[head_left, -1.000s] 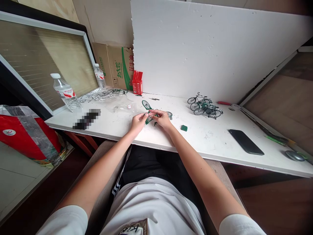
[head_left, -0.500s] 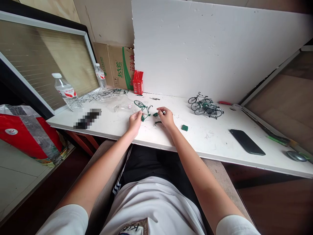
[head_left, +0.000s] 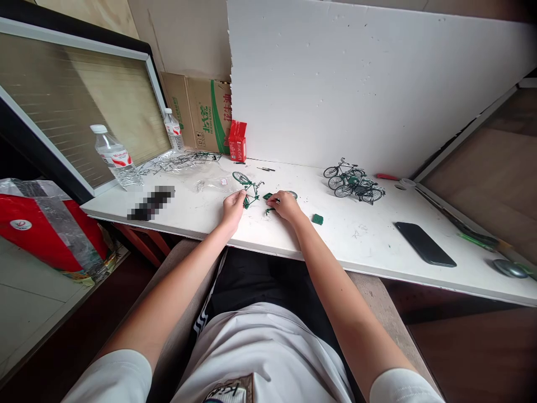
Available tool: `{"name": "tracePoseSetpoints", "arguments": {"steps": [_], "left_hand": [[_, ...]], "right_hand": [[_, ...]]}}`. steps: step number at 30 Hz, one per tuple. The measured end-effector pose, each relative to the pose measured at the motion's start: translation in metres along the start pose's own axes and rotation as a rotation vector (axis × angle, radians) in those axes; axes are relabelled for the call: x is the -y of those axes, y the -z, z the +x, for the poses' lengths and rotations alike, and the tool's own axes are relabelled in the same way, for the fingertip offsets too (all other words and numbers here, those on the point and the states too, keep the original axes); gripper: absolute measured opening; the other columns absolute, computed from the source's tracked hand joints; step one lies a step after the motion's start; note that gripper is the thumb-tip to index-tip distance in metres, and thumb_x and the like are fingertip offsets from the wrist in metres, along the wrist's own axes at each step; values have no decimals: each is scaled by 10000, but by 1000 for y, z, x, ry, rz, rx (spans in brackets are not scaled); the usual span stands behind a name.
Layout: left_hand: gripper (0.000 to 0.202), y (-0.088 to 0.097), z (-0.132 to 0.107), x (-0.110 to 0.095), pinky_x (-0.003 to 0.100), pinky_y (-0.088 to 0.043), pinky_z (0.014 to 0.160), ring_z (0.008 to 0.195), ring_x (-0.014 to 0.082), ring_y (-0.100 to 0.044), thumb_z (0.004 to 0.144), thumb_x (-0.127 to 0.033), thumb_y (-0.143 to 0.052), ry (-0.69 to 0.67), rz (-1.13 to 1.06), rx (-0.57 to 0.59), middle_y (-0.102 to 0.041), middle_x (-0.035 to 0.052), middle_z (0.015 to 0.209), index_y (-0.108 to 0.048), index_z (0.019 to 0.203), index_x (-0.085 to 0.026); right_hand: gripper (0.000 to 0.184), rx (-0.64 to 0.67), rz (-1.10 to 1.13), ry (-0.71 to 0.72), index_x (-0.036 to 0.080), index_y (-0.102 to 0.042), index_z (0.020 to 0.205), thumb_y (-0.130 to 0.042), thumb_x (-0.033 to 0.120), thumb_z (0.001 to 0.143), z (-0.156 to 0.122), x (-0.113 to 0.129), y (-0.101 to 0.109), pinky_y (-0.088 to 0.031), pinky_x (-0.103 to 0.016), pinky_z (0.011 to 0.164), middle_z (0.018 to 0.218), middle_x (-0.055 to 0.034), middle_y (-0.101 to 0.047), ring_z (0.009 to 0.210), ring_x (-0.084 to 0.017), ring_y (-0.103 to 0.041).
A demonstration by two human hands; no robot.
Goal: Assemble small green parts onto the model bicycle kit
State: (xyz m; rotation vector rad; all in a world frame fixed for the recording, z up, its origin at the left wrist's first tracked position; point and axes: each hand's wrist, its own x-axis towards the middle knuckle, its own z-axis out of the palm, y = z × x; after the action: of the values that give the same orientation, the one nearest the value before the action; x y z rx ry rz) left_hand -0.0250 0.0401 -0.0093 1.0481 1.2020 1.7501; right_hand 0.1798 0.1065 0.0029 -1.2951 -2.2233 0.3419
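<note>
"Right hand (head_left: 287, 205) has come down since the earlier frame."
"And the thin green spoked-wheel model bicycle (head_left: 252, 187)?"
"Over the white tabletop (head_left: 348, 235), pinched by the left hand (head_left: 233, 209). The right is at small dark-green pieces (head_left: 267, 196); whether clamped on any, I can't tell."

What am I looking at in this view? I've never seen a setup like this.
There is no machine: these are a person's two bare hands, seen by a camera worn on that person's head, looking forward and down. The left hand holds a green model bicycle. The right hand is at some small parts on the white table; whether it grips one is unclear. Farther right lie a green block and a black phone, with more model bicycles behind. Two bottles and a red box stand toward the left.
</note>
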Motion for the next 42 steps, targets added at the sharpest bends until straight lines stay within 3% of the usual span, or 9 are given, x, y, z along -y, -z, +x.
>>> {"name": "tracePoseSetpoints", "arguments": {"steps": [7,16,22,26,30,33,38,42], "left_hand": [[397,0,-1,-2,309,-451,806,899,207,-599,892,-594,-720,-5,12,22,-697,59,890,-676,857,-201],[385,-1,-1,-3,304,-470,829,932,209,-632,890,-573,-736,3,5,13,-738,76,949,-701,881,-190],[412,0,-2,-3,311,-482,833,932,213,-640,881,-598,-740,-9,9,24,-743,77,949,-710,871,-187],[405,1,-1,-2,309,-484,829,916,210,-636,887,-591,-738,-11,3,30,-738,74,937,-713,868,-187],[399,1,-1,-2,307,-488,833,896,199,-628,887,-582,-750,-14,-7,29,-730,65,922,-711,870,-186],[406,1,-1,-2,303,-494,826,877,192,-622,876,-590,-759,-8,-16,34,-728,59,905,-716,880,-186],[418,0,-2,-3,306,-498,829,881,195,-636,869,-598,-758,-15,-9,43,-737,67,917,-725,883,-181],[418,-2,-3,-3,325,-513,915,981,221,-680,868,-574,-776,-52,-15,56,-780,94,1016,-765,971,-168]], "right_hand": [[186,19,21,-39,225,-844,946,-668,164,938,3,0,-2,-449,-303,813,1031,-65,-815,939,-231,-698],[223,21,-117,-79,200,-806,988,-603,108,968,4,3,-8,-428,-318,763,1164,-116,-759,949,-248,-683],[264,47,-170,-104,191,-746,984,-570,13,899,2,10,-9,-410,-320,720,1174,-127,-702,875,-242,-665],[226,-76,8,-115,193,-671,1006,-476,87,961,2,7,-9,-436,-312,746,1153,-119,-667,884,-227,-634],[232,-236,158,-113,210,-571,1042,-340,195,1046,5,3,-8,-464,-303,865,1138,-100,-650,1004,-209,-605],[188,-337,308,-97,233,-510,1001,-331,257,1054,8,1,-7,-458,-292,872,1094,-77,-636,980,-192,-580],[168,-351,383,-51,242,-470,958,-346,306,1052,3,10,-6,-454,-311,846,1027,-72,-618,932,-201,-564],[159,-321,298,74,237,-495,965,-355,206,1033,-9,31,-6,-449,-300,844,1049,-68,-587,931,-195,-569]]}}
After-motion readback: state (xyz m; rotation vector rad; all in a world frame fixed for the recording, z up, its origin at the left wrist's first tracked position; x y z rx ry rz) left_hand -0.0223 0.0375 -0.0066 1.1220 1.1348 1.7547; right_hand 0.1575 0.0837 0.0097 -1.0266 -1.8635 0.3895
